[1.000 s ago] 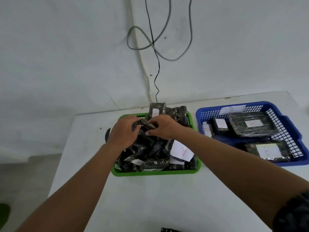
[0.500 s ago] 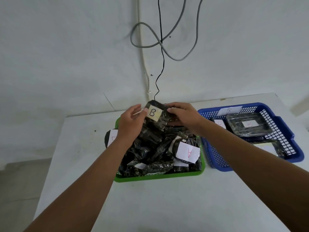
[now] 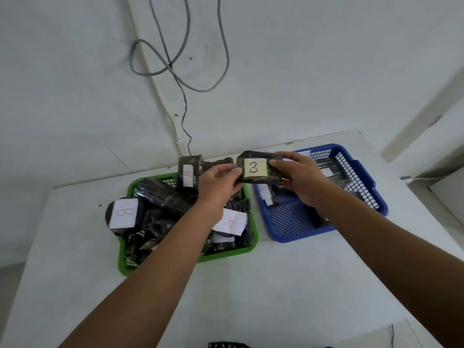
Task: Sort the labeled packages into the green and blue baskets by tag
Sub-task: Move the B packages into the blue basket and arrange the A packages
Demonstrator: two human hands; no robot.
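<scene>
Black plastic-wrapped package (image 3: 258, 169) with a yellow "B" tag (image 3: 254, 167), held in the air between both hands, over the gap between the green basket (image 3: 130, 194) and the blue basket (image 3: 349, 156). Left hand (image 3: 218, 183) pinches its left edge, thumb on top; right hand (image 3: 300, 177) has fingers curled round the right end. Tag faces the camera, readable.

Handling, my read: shiny film wrap, likely a bit slippery and crinkly; block looks flat and fairly stiff, probably light since a fingertip pinch carries it. Best grip is on the short ends, as now, keeping fingers off the tag so it stays legible and doesn't peel.

Versus half a second back: same package was above the back of the green basket, tag angled; now it's shifted right toward the blue one and turned flatter to the view. Camera has also swung, so more of the blue basket floor shows.

Green basket still piled with wrapped packages, one "B" tagged pack (image 3: 124, 214) hanging over its left rim. Blue basket holds a few tagged packs along the back. Everything sits on a white surface (image 3: 276, 285).
</scene>
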